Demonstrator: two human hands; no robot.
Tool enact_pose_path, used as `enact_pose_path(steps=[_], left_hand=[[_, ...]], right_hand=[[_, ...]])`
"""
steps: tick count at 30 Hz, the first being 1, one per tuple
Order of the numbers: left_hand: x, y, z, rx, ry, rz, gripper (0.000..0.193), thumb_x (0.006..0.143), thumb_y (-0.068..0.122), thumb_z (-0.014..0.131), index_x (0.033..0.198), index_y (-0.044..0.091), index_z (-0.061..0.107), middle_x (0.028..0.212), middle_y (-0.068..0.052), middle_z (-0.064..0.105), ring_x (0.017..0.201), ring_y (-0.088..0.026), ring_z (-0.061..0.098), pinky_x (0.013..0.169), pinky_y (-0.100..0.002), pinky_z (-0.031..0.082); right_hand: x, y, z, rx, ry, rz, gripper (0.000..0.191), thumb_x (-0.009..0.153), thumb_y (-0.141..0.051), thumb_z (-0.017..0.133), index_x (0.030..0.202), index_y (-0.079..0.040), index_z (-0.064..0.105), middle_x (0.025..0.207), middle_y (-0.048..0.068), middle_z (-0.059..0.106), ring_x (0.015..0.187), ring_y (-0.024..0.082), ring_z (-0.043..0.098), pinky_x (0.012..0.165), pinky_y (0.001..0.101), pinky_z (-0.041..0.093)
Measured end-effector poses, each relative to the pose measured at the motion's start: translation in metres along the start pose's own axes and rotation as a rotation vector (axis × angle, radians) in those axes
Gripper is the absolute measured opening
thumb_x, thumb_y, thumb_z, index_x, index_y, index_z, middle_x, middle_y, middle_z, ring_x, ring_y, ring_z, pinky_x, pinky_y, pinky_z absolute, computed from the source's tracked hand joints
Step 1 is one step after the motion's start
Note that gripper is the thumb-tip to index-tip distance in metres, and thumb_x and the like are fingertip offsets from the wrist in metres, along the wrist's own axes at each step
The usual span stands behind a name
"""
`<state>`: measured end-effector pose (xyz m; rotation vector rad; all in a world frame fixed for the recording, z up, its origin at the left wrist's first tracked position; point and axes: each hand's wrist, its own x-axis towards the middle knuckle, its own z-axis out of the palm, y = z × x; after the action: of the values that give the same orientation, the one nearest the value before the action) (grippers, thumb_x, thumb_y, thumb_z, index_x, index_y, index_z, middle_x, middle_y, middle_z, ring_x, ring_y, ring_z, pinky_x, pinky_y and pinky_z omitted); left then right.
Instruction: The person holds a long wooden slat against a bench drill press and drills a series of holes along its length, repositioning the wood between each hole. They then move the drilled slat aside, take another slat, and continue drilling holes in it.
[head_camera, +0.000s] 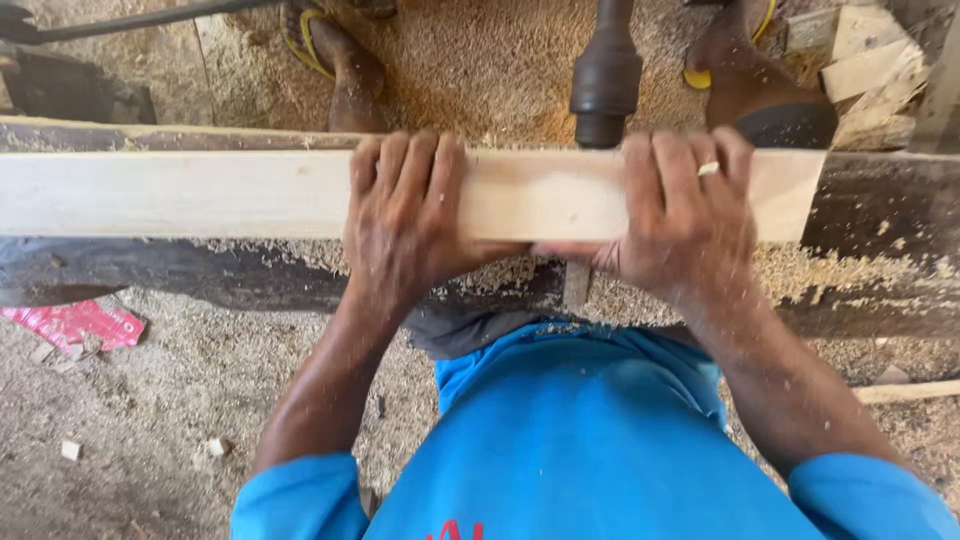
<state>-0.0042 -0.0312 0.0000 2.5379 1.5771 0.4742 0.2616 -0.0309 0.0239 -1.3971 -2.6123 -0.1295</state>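
Your blue shirt (590, 440) fills the lower frame above the sawdust-covered floor (160, 400). Your left hand (405, 225) and right hand (685, 220) both clasp the pale plank (180, 195) lying across the dark bench (880, 260) at mid-frame.

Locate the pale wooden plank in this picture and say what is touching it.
In the head view the pale wooden plank lies crosswise on the dark workbench, gripped by the left hand and right hand, below a dark machine nozzle.

Plank (250, 193) on bench (880, 215); left hand (405, 215), right hand (685, 215) atop (side by side); tool (604, 85) behind.
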Motion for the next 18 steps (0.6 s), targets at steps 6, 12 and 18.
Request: enact_pose_path(steps=[6, 12, 18], left_hand=[[-0.003, 0.005, -0.003, 0.051, -0.031, 0.037, 0.100, 0.073, 0.086, 0.074, 0.114, -0.005, 0.066, 0.107, -0.017, 0.064, 0.103, -0.031, 0.059, 0.103, -0.050, 0.040], [0.013, 0.004, 0.009, 0.079, 0.035, 0.061, 0.112, 0.074, 0.096, 0.064, 0.113, -0.009, 0.065, 0.103, -0.021, 0.064, 0.101, -0.036, 0.060, 0.102, -0.053, 0.040], [0.036, 0.062, 0.026, 0.098, 0.056, 0.121, 0.115, 0.076, 0.098, 0.050, 0.115, -0.009, 0.064, 0.106, -0.025, 0.066, 0.103, -0.038, 0.064, 0.104, -0.056, 0.040]], right_hand=[[-0.007, -0.007, -0.006, -0.031, 0.041, -0.026, 0.108, 0.085, -0.094, 0.055, 0.110, 0.010, 0.063, 0.102, 0.019, 0.059, 0.093, 0.032, 0.061, 0.099, 0.0484, 0.045], [-0.016, 0.026, 0.009, 0.032, 0.022, -0.047, 0.097, 0.089, -0.086, 0.056, 0.121, 0.005, 0.064, 0.108, 0.015, 0.060, 0.102, 0.028, 0.061, 0.102, 0.0457, 0.044], [-0.049, 0.073, 0.000, -0.023, -0.068, -0.061, 0.103, 0.081, -0.095, 0.056, 0.112, 0.003, 0.064, 0.102, 0.015, 0.061, 0.093, 0.028, 0.060, 0.098, 0.0464, 0.044]])
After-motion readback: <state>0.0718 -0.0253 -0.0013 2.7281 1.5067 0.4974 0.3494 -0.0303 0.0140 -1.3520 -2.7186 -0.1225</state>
